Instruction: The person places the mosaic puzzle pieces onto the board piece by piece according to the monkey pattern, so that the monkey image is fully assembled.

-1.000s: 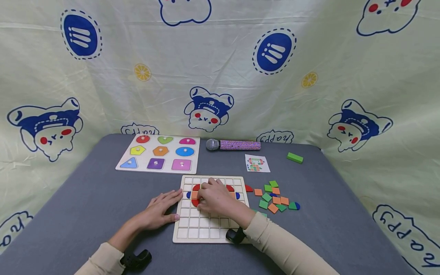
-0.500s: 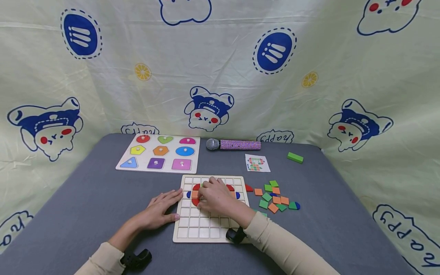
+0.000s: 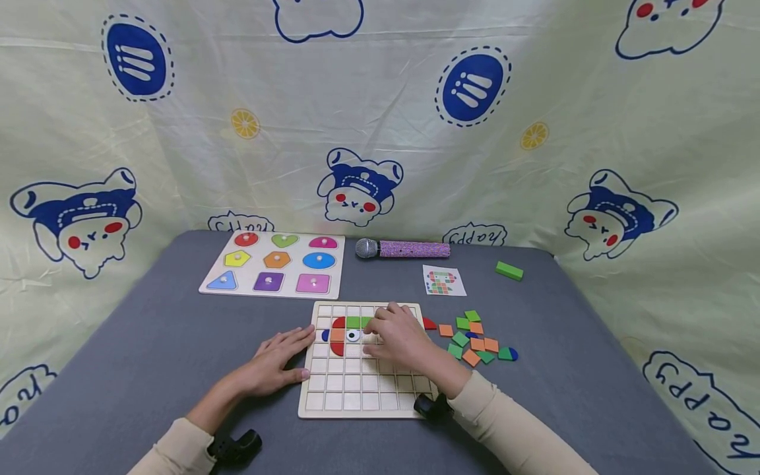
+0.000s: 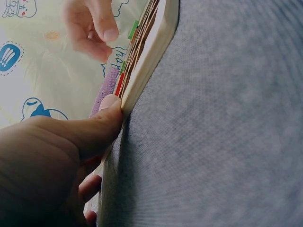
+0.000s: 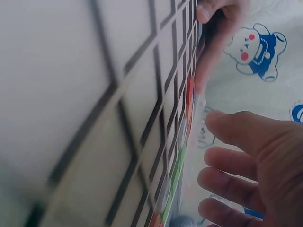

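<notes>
A pale wooden grid board (image 3: 334,401) lies on the table, with red, orange, green and blue pieces in its upper rows. Among them sits a white eye tile (image 3: 353,335), below a green strip (image 3: 355,322). My right hand (image 3: 399,338) hovers over the board's upper right part, its fingers loosely bent and apart. In the right wrist view that hand (image 5: 255,165) shows nothing between thumb and fingers. My left hand (image 3: 279,359) rests at the board's left edge, fingers extended. The left wrist view shows its thumb (image 4: 102,125) touching the board's side.
Loose green, orange and blue pieces (image 3: 477,344) lie right of the board. Behind are a small pattern card (image 3: 444,282), a green block (image 3: 509,271), a purple microphone (image 3: 414,250) and a shape puzzle board (image 3: 249,284). A printed curtain (image 3: 380,99) surrounds the table.
My right hand has moved to the right and uncovered the eye tile and the green strip. The left hand has stayed at the board's edge.
</notes>
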`<action>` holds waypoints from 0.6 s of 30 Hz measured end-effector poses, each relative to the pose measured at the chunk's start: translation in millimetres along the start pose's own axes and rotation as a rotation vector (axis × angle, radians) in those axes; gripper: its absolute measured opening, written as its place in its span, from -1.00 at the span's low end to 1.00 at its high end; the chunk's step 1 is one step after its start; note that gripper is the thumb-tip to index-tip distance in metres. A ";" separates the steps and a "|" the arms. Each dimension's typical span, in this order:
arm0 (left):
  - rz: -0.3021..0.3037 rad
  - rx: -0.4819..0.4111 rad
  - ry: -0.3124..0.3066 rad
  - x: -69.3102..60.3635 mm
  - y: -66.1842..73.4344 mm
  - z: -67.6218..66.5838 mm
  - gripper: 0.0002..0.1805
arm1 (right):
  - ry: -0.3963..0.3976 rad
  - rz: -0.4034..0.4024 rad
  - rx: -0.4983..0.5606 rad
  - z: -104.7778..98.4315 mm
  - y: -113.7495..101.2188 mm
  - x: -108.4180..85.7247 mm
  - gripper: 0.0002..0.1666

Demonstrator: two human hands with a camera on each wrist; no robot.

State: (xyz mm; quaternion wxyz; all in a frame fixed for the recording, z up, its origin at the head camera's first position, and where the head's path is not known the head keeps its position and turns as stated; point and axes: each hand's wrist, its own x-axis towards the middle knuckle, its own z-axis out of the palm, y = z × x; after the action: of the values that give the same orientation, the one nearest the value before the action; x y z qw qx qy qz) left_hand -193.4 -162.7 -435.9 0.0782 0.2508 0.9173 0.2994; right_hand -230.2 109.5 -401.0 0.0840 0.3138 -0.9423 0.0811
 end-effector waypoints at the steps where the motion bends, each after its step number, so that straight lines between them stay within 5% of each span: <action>1: -0.001 0.000 0.002 -0.1 0.0 0.0 -0.24 | 0.011 0.002 0.006 -0.9 3.3 -2.5 -0.71; 18: 0.027 0.008 0.008 -0.7 -1.2 0.5 -0.25 | 0.092 0.125 -0.024 -19.9 58.9 -44.9 -0.68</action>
State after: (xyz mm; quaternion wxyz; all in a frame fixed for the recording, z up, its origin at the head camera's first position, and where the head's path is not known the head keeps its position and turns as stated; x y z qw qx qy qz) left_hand -193.2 -163.7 -437.0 0.0694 0.2624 0.9152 0.2978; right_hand -228.2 186.1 -396.9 0.1257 0.2493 -0.9561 0.0893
